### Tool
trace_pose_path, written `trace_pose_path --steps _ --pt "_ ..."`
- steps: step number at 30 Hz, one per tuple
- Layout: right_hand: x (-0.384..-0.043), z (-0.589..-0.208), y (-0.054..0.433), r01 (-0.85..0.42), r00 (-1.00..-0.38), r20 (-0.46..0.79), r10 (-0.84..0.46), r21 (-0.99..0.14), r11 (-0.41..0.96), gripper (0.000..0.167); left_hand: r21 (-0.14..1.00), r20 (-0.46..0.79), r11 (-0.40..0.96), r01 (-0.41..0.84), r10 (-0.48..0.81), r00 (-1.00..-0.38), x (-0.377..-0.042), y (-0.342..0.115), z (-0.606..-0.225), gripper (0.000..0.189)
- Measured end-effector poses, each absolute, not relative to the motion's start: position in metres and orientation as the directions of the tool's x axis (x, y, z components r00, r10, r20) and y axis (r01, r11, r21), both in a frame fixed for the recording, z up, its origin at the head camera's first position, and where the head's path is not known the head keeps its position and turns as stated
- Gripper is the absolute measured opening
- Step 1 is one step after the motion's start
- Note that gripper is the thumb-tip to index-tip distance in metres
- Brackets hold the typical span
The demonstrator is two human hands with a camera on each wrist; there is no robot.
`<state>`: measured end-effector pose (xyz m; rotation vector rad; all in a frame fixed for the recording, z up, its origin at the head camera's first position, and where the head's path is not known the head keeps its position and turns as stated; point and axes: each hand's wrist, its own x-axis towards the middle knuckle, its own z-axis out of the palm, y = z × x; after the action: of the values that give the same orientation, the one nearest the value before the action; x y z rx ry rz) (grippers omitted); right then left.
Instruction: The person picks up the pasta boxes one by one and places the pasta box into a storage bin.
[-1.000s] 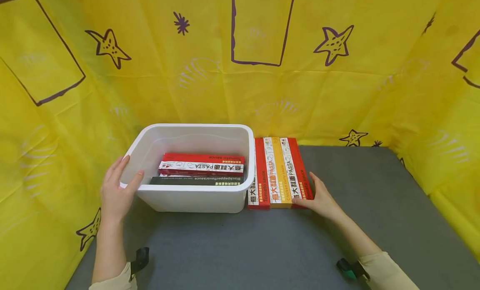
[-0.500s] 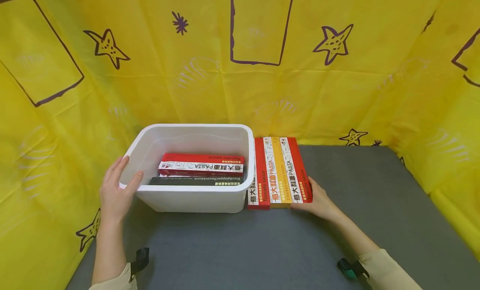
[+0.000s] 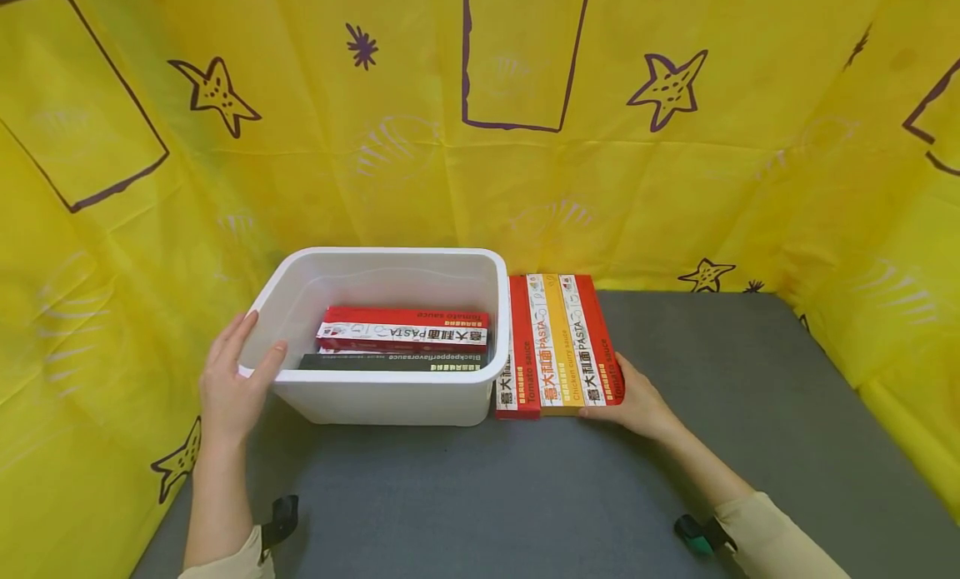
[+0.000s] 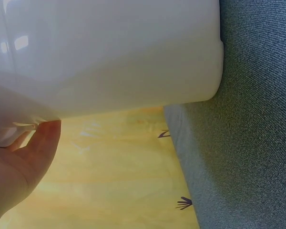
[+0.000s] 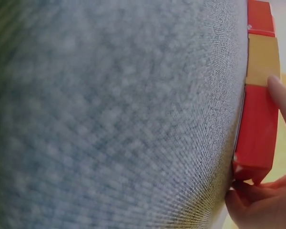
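Note:
A white plastic bin point(image 3: 390, 400) stands on the grey table, with my left hand point(image 3: 236, 379) gripping its front left rim corner. In the left wrist view, fingers point(image 4: 47, 140) curl against the bin's rim. Right of the bin lie a red tomato sauce pasta box point(image 3: 525, 354), a yellow chicken curry pasta box point(image 3: 562, 346) and another red pasta box point(image 3: 600, 337), side by side. My right hand point(image 3: 637, 404) holds the near end of the rightmost red box, thumb at its front face and fingers around its right side. The right wrist view shows the thumb point(image 5: 281, 95) near the yellow box's edge.
Inside the bin are a red pasta box point(image 3: 405, 316) and a black pepper flavor box point(image 3: 390, 361). A yellow cloth point(image 3: 420, 187) with starfish drawings encloses the grey table point(image 3: 480, 496) at the back and sides.
My right hand's thumb has slid down from the red box's top to its front end, and its fingers have moved lower along the side. My left hand and the bin stay put.

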<state>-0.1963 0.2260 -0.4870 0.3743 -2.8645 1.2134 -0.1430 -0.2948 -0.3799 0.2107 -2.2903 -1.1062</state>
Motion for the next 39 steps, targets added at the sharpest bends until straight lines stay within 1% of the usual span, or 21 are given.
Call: trace_pose_path --steps 4,10,17,24,30,39 --pt "-0.194 -0.485 0.227 -0.181 -0.98 0.066 -0.186 -0.681 0.71 0.114 0.743 0.465 0.657 0.126 -0.371 -0.804 -0.144 -0.295 -0.38 0.055" --pt "-0.193 -0.483 0.227 -0.13 -0.989 0.026 -0.148 -0.647 0.751 0.117 0.747 0.461 0.652 0.126 -0.372 -0.806 -0.143 -0.294 -0.38 0.055" --pt "-0.191 -0.481 0.23 -0.111 -0.992 0.02 -0.127 -0.629 0.769 0.118 0.744 0.472 0.654 0.136 -0.371 -0.8 -0.143 -0.294 -0.38 0.055" --pt "-0.191 -0.479 0.232 -0.112 -0.993 0.035 -0.115 -0.612 0.783 0.118 0.759 0.442 0.641 0.114 -0.379 -0.813 -0.143 -0.293 -0.38 0.056" --pt "-0.191 -0.477 0.234 -0.095 -0.995 0.029 -0.099 -0.631 0.77 0.115 0.758 0.445 0.643 0.114 -0.381 -0.811 -0.143 -0.293 -0.38 0.056" --pt "-0.184 -0.469 0.23 -0.036 -0.998 -0.007 -0.056 -0.694 0.719 0.109 0.755 0.453 0.645 0.121 -0.379 -0.807 -0.143 -0.295 -0.382 0.056"
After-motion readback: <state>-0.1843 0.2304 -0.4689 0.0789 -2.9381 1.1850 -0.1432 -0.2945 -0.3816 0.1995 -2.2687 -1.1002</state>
